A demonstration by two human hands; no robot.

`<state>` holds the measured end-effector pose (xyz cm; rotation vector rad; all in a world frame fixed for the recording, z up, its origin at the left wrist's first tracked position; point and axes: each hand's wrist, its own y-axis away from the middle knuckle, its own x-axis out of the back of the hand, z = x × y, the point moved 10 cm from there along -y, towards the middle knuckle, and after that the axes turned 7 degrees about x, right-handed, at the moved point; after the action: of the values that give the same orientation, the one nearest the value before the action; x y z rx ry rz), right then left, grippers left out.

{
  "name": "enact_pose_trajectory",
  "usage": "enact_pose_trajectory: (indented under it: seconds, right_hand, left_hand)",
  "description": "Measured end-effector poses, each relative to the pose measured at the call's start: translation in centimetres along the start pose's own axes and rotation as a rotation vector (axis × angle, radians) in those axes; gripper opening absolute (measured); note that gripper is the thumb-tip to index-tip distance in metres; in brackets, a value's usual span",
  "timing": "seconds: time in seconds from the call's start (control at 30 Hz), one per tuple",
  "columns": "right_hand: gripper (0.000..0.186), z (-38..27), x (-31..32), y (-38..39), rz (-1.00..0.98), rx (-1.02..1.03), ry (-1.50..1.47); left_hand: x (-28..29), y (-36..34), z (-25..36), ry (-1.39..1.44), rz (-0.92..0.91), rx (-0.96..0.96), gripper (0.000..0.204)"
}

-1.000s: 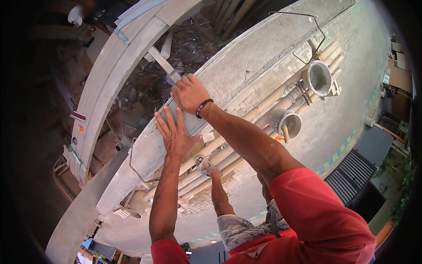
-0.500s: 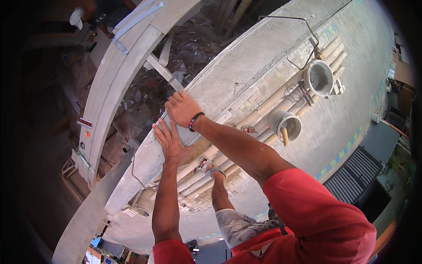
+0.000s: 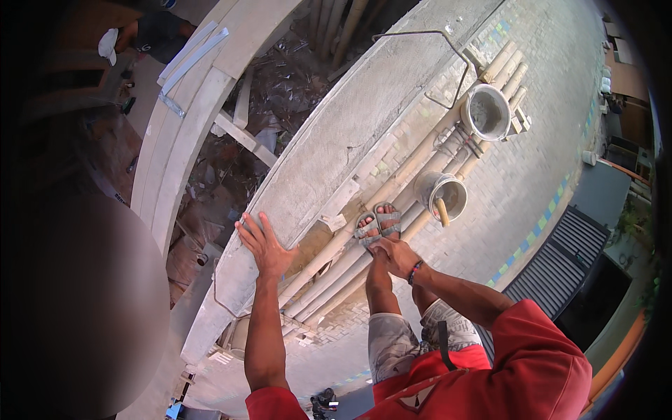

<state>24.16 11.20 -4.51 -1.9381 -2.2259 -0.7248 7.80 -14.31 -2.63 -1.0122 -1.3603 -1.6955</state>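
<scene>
My left hand [image 3: 263,245] lies flat with fingers spread on the rough, curved concrete ledge [image 3: 315,161]. Away from the ledge, my right hand [image 3: 395,257] hangs in front of my shins, just below my sandalled feet [image 3: 378,222]. Its fingers look loosely curled together, partly turned from sight, and nothing shows in them. I stand on a row of bamboo poles [image 3: 332,269]. To the right of my feet is a bucket [image 3: 425,187] with a tan handle sticking out. Beyond it stands another bucket [image 3: 488,112] holding grey material.
A bent metal rod [image 3: 467,68] hooks over the ledge; another bent rod [image 3: 215,283] is near its lower end. Debris [image 3: 280,87] fills the gap toward a second curved ledge [image 3: 185,126]. A person [image 3: 157,35] is at far left. A blurred round shape [image 3: 84,301] blocks the lower left.
My right hand has left the ledge and dropped down in front of my legs. My left hand stays flat on the ledge. A blurred shape has come in at lower left.
</scene>
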Motion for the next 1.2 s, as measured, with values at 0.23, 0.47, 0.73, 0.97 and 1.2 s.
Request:
enact_pose_trajectory:
  seconds: [0.23,0.47,0.73,0.97,1.2]
  right_hand:
    - [0.024,6.6,3.1,7.8,-0.144,-0.339,0.232]
    - [0.024,5.0,7.3,10.0,-0.100,-0.409,0.266]
    - [0.020,13.2,9.4,17.6,0.185,-0.574,0.139]
    - [0.018,18.9,13.5,12.2,0.333,-0.563,-0.040]
    - [0.020,30.6,22.2,3.4,0.401,-0.408,0.150]
  left_hand:
    - [-0.1,-0.1,-0.4,-0.010,-0.029,0.031,0.133]
    - [0.1,0.2,-0.2,0.037,-0.016,0.005,0.133]
    - [2.3,-1.0,3.6,0.053,0.218,-0.135,0.101]
    - [5.5,-12.7,15.8,0.114,0.465,0.020,0.074]
    - [4.9,-14.1,17.5,0.080,0.541,0.036,0.065]
